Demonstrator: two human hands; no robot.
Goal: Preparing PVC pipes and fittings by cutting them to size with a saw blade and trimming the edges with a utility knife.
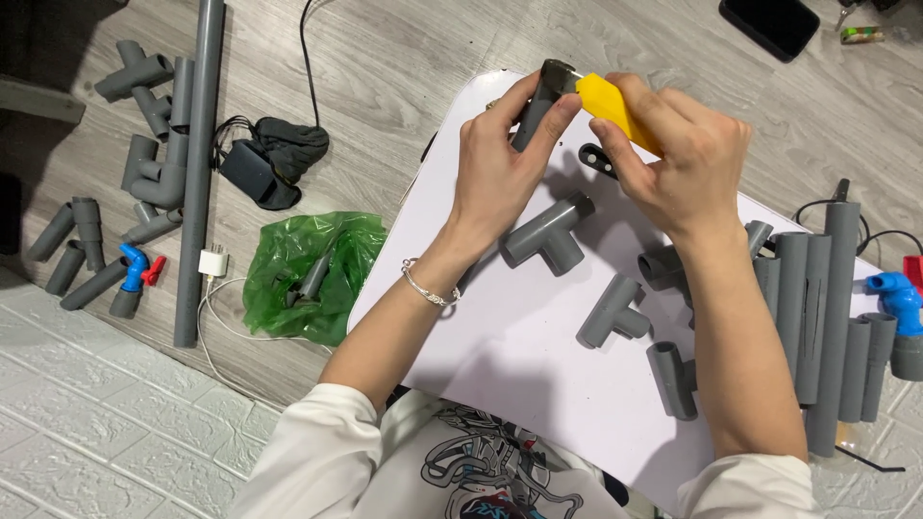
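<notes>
My left hand [505, 159] grips a short grey pipe piece [540, 101], holding it upright over the far edge of a white board [500, 346]. My right hand [678, 154] holds a yellow tube [611, 101] with its tip at the open top end of that pipe piece. A silver bracelet [430, 288] sits on my left wrist. On the board below my hands lie three grey T-shaped pipe fittings [548, 235], [611, 312], [673, 377].
Long grey pipes [817, 308] lie at the board's right edge beside a blue valve [899, 296]. On the wooden floor at left are a long pipe [197, 163], several fittings [144, 82], a green plastic bag [308, 274], a charger [213, 261] and a black phone [769, 24].
</notes>
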